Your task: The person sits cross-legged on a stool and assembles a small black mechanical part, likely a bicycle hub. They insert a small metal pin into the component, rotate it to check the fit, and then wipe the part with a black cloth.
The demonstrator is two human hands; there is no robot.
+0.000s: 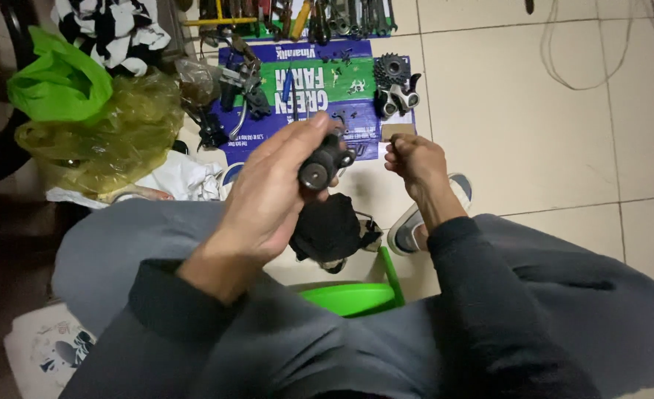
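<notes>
A flattened cardboard carton [305, 89], printed blue with a green band and white lettering, lies on the floor at twelve o'clock. A bright green plastic bag [57, 81] and a crumpled yellow translucent bag [98, 140] sit at ten o'clock.

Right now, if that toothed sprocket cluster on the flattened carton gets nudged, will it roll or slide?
The sprocket cluster seems to lie flat, so it would probably slide rather than roll. It looks metal, so likely heavy for its size. Its teeth may snag the flattened carton.
</notes>
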